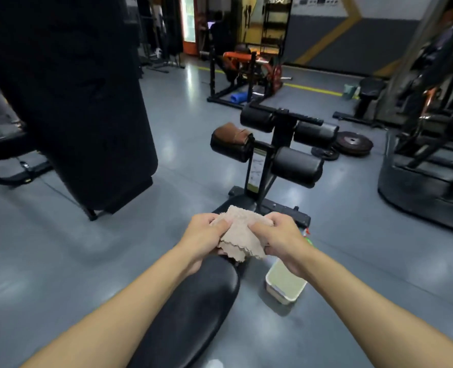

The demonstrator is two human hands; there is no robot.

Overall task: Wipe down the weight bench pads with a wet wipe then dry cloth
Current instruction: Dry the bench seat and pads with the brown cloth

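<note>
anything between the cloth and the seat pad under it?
Nothing visible. The left hand and right hand grip the beige cloth above the far end of the black seat pad.

The bench pad (193,309) is glossy black. Over its far end the cloth (242,236) is plain beige. Just right of the bench pad sits a cream tub (285,284), its inside perhaps pale green. Beyond the bench pad the rollers (297,166) are black, one draped with a brown towel (232,132). Farther beyond it lie dark reddish plates (354,143), a blue roll (238,97) and a yellow line (313,88) on the blue-grey floor (60,248).
</note>
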